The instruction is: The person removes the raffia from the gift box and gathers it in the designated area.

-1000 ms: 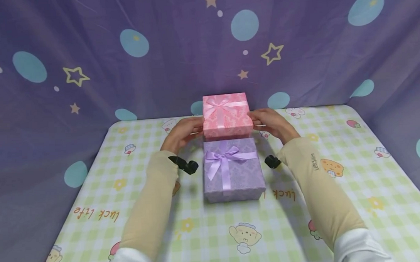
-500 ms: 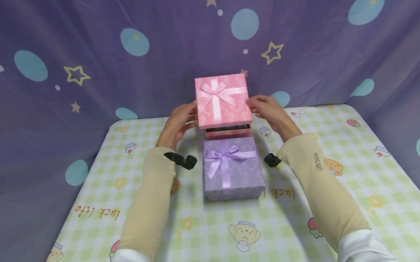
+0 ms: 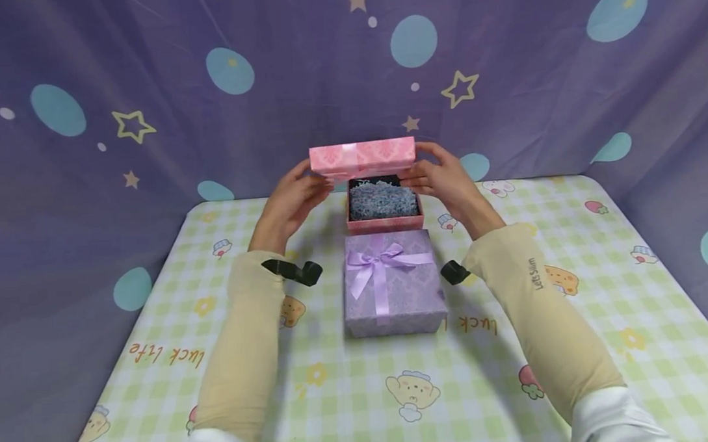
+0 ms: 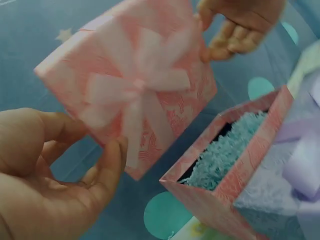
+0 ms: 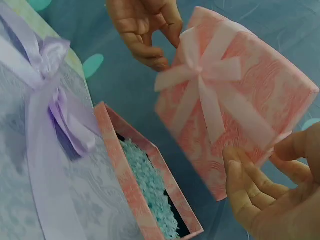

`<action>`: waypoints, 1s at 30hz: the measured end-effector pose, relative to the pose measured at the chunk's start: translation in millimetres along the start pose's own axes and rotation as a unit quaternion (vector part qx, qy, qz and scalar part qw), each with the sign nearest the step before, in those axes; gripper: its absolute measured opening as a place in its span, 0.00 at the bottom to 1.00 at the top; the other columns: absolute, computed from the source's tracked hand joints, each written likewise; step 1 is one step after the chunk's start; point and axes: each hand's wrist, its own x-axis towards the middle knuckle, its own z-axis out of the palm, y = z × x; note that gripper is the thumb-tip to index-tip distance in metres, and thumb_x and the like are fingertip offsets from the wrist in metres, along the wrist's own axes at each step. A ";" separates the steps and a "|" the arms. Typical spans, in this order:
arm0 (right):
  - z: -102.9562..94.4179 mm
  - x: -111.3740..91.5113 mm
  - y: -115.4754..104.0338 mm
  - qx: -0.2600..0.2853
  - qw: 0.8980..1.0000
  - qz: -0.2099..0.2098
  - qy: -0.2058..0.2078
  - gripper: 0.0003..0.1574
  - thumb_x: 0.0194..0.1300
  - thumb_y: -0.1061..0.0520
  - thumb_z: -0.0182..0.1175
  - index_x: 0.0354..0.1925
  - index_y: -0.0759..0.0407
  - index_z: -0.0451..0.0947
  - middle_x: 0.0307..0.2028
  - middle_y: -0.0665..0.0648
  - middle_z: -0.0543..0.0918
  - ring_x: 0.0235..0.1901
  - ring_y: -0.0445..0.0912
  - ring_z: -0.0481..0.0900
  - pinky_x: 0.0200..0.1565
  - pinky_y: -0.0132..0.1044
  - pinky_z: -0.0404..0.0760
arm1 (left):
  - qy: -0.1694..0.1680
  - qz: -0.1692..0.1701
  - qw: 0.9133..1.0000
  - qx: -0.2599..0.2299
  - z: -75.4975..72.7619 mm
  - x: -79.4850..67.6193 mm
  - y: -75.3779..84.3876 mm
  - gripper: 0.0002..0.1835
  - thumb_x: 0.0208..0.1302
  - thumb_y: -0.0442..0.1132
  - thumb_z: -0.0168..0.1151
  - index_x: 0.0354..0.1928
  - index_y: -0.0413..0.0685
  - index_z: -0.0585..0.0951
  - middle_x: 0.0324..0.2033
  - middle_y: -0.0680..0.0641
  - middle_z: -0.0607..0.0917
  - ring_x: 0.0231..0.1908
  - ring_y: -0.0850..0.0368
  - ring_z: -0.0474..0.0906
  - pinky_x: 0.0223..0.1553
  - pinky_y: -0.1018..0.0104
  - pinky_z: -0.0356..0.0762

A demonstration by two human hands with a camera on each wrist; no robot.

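Observation:
Both hands hold the pink gift box lid (image 3: 363,158) by its left and right sides, raised above and behind its box. The lid is tipped so that a side wall faces the head camera, while its top and pink ribbon bow (image 4: 140,84) show in the wrist views. My left hand (image 3: 290,198) pinches one edge with thumb and fingers. At the opposite edge, my right hand (image 3: 445,182) has thumb and fingers on either side. Below stands the uncovered pink box (image 3: 386,226), holding light blue shredded paper filler (image 3: 384,200).
Directly in front of the pink box sits a closed purple gift box (image 3: 397,294) with a lilac bow. A green-and-white checked cloth (image 3: 348,397) covers the table. The purple curtain (image 3: 302,86) hangs close behind the boxes.
My hands have lifted the lid off the pink box, exposing the filler, and tipped it from bow side up to nearly on edge. The purple box has stayed put.

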 end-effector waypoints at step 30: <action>100.8 30.7 12.3 0.096 0.991 0.081 -0.048 0.29 0.74 0.54 0.45 0.71 0.54 0.56 0.60 0.65 0.70 0.52 0.55 0.77 0.59 0.47 0.75 | 0.022 -0.045 0.999 -0.004 -100.3 -12.1 -2.6 0.26 0.72 0.42 0.52 0.70 0.56 0.65 0.63 0.48 0.67 0.54 0.56 0.71 0.43 0.74 0.80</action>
